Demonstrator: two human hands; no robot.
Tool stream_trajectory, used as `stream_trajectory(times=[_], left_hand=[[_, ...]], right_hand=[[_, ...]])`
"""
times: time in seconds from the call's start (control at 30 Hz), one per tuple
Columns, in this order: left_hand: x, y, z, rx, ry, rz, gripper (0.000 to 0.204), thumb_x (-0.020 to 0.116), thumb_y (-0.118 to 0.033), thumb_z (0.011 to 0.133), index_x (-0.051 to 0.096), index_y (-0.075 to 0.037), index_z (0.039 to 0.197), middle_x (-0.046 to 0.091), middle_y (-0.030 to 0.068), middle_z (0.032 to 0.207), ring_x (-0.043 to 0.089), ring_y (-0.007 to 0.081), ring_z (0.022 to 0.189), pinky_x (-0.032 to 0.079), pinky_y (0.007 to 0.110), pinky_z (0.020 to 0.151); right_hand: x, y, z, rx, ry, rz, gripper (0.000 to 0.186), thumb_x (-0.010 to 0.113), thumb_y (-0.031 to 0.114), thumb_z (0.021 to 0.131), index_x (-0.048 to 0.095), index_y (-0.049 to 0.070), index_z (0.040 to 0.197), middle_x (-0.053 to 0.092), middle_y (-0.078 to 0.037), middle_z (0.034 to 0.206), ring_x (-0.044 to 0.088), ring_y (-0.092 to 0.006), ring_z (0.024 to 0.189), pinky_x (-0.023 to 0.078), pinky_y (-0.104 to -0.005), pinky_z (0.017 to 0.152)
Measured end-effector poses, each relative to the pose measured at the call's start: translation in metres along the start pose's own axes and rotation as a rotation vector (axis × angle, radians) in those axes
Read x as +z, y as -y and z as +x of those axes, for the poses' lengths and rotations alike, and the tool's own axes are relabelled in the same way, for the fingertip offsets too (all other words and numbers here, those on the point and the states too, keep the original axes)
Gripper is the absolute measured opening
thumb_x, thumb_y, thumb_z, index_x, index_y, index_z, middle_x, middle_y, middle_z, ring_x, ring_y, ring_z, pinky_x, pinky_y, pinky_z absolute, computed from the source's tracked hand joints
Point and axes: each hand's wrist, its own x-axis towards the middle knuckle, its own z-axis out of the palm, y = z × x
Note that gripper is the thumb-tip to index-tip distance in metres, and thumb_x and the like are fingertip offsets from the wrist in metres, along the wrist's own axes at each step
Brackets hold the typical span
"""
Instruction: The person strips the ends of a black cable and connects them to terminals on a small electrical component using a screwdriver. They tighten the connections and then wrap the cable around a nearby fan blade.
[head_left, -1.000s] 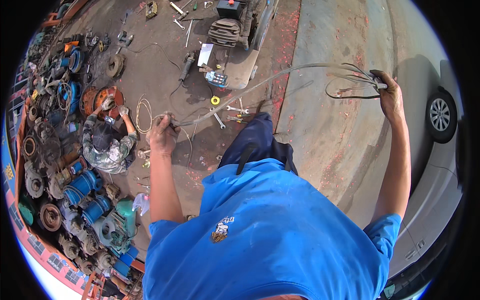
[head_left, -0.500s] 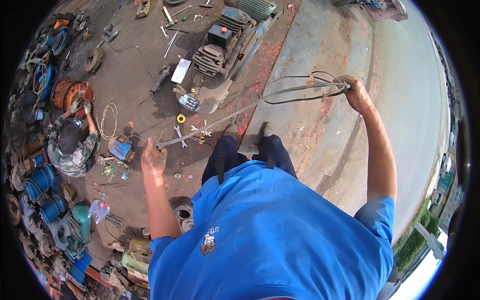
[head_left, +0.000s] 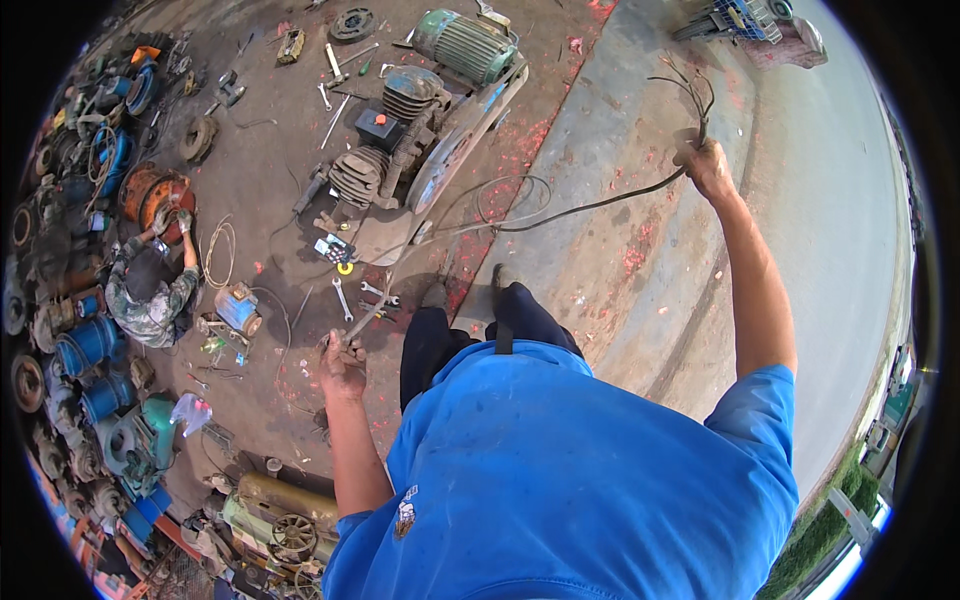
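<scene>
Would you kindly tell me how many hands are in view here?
4: the wearer's left hand, left of centre, and right hand, upper right, both holding the cable; plus two hands of a co-worker, far left, at the orange drum.

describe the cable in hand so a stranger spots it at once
From the blue shirt, look out to the left hand and right hand. The cable runs between them. Unlike the pale coil beside the co-worker, its dark end splits into strands beyond the right hand.
</scene>
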Motion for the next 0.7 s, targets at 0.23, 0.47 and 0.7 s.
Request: stream_trajectory(times=[0.23, 0.47, 0.7], left_hand=[[0.045, 0.005, -0.050, 0.136, -0.095, 0.072, 0.013, 0.068, -0.021, 0.096, 0.059, -0.012, 0.101, 0.066, 0.0023, 0.086, 0.066, 0.0192, 0.074, 0.053, 0.033, 0.063], [0.119, 0.032, -0.112, 0.183, 0.005, 0.279, 0.020, 0.071, -0.022, 0.093, 0.062, -0.005, 0.097, 0.065, 0.0049, 0.083, 0.065, 0.0181, 0.072, 0.053, 0.032, 0.064], [0.180, 0.073, -0.140, 0.119, 0.364, 0.394, 0.028, 0.072, -0.023, 0.093, 0.066, 0.004, 0.099, 0.065, 0.0084, 0.084, 0.063, 0.0184, 0.075, 0.051, 0.032, 0.069]], right_hand=[[-0.091, -0.048, 0.059, -0.034, -0.319, 0.027, 0.044, 0.059, 0.035, 0.097, 0.065, 0.000, 0.122, 0.068, -0.011, 0.072, 0.066, -0.0192, 0.069, 0.052, -0.0350, 0.068], [-0.084, -0.123, 0.087, -0.149, -0.669, -0.558, 0.064, 0.066, 0.038, 0.092, 0.052, -0.004, 0.137, 0.059, -0.029, 0.129, 0.054, -0.0435, 0.123, 0.042, -0.0466, 0.106], [0.148, 0.083, -0.198, -0.569, 0.824, 0.232, 0.053, 0.059, 0.037, 0.100, 0.052, 0.000, 0.137, 0.061, -0.026, 0.128, 0.060, -0.0398, 0.116, 0.048, -0.0453, 0.099]])
